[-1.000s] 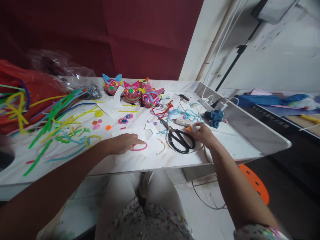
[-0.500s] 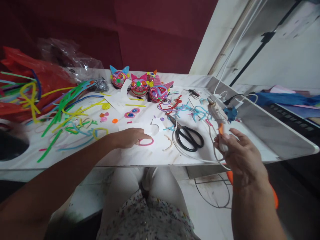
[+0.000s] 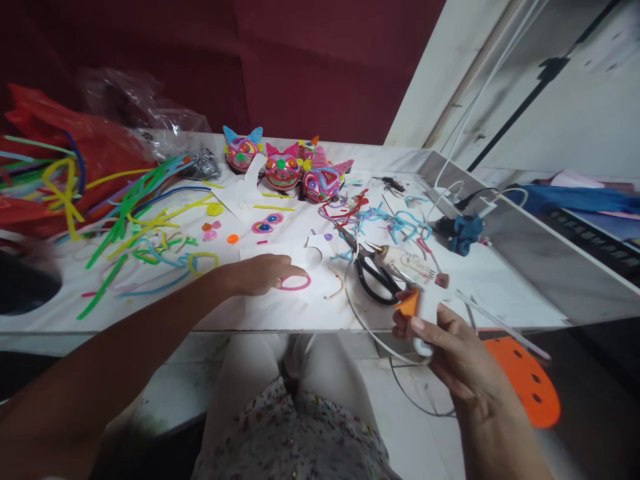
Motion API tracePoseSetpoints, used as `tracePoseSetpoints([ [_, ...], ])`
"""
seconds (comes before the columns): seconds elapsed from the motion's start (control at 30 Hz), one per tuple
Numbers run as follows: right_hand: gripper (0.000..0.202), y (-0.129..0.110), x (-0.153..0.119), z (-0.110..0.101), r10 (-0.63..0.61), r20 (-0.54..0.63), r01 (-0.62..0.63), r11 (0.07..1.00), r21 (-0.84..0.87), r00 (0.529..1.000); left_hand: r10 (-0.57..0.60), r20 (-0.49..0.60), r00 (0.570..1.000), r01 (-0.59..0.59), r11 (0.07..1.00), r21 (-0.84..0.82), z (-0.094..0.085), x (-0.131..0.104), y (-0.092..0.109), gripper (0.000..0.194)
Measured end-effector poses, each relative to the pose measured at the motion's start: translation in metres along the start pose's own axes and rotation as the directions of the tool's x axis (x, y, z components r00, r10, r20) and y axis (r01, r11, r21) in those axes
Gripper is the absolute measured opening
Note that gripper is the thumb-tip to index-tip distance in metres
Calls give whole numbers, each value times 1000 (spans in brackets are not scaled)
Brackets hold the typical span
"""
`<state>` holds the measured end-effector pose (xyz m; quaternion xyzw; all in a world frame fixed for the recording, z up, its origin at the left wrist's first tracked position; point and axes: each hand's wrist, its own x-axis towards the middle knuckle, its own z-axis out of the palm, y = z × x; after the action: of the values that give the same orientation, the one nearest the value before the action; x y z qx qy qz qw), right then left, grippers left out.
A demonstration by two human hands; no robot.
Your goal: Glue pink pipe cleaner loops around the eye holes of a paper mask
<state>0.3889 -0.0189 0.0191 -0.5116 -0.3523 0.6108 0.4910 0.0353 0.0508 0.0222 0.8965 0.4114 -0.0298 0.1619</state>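
My right hand is wrapped round a white hot glue gun with an orange trigger. Its metal nozzle points left, above the black-handled scissors. On a sheet of white paper, my left hand has its fingers at the left edge of a pink pipe-cleaner ring, seemingly pinching it; the fingertips are partly hidden. A curved tan strip lies to the right of the ring. Just behind is a white paper piece with a round cut-out.
Several colourful cat-like heads stand at the back. Loose pipe cleaners and a red plastic bag cover the left side. Blue scraps lie behind the scissors. A white cable trails over the front edge. An orange stool is below right.
My right hand has brought the glue gun left and towards me, from beside the tray wall to over the scissors. My left hand stays at the pink ring.
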Motion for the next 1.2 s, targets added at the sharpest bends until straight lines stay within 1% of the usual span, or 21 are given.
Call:
tracePoseSetpoints([
  [0.1,51,3,-4,3,38,-6,-39,996,-84,999,6,-8,1000,-6,1000,-16,0,0,0,62],
  [0.2,60,4,-8,7,35,-5,-35,964,-262,999,19,-22,1000,-20,999,-26,2,-1,-3,59],
  [0.27,65,5,-9,9,76,31,-58,922,-382,997,28,-30,999,-29,999,-31,4,-1,-4,59],
  [0.33,66,5,-8,11,123,95,-70,899,-433,988,32,-36,999,-34,998,-44,5,-2,-5,58],
  [0.37,62,5,-7,12,129,141,-54,896,-440,981,31,-35,999,-33,998,-50,5,-2,-5,58],
  [0.43,51,5,-7,17,86,243,27,902,-430,966,26,-29,999,-27,998,-55,4,-1,-4,59],
  [0.5,40,4,-7,22,54,340,103,899,-426,939,12,-18,1000,-13,999,-50,3,-1,-2,59],
  [0.6,35,2,-9,31,59,418,142,890,-434,906,-15,3,1000,15,999,-45,1,-1,2,60],
  [0.63,34,2,-10,33,59,425,144,891,-430,903,-23,7,1000,23,999,-43,1,-1,3,60],
  [0.73,31,5,-10,38,48,402,128,907,-400,915,-24,0,1000,24,999,-40,1,-1,3,60],
  [0.83,17,13,-8,38,56,380,109,911,-399,923,-4,-17,1000,3,999,-49,2,-2,1,61],
  [0.87,15,17,-7,38,50,372,109,912,-395,927,-2,-19,1000,1,999,-52,2,-2,0,61],
  [1.0,31,25,-5,40,21,347,114,924,-364,938,-11,-18,1000,10,998,-57,4,-3,0,61],
  [1.2,35,16,-9,50,65,342,72,925,-374,938,-12,-12,1000,12,999,-43,3,-2,1,66],
])
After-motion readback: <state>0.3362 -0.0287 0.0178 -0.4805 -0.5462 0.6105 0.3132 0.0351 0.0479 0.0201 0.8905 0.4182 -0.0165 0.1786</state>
